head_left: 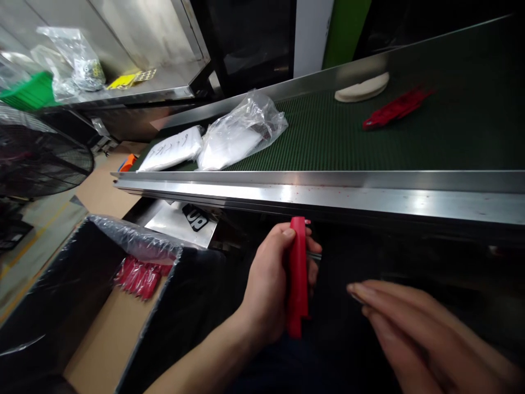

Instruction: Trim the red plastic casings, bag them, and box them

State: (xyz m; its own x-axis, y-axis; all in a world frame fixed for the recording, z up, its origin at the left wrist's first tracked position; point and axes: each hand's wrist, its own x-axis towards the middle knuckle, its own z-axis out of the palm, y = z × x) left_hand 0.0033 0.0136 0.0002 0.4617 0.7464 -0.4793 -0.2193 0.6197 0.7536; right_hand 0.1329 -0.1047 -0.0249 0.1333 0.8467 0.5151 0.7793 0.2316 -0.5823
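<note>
My left hand (266, 273) is closed around a long red plastic part (298, 279), held upright below the conveyor's metal rail. The thumb presses on its near face, and the other fingertips show behind it on the right. To the right, apart from the part, my right hand (426, 334) has its thumb and fingers pinched together. A thin sliver shows at the fingertips, too small and blurred to name. Another red plastic part (396, 108) lies on the green conveyor belt (320, 137) beside a pale curved piece (363, 88).
Two white plastic-wrapped packs (235, 142) (172, 149) rest on the belt's left end, behind the metal rail (328, 194). At lower left stands a plastic-lined box (102, 339) with several red parts (139, 276) inside. A fan (41, 153) and a metal shelf (172, 82) are at left.
</note>
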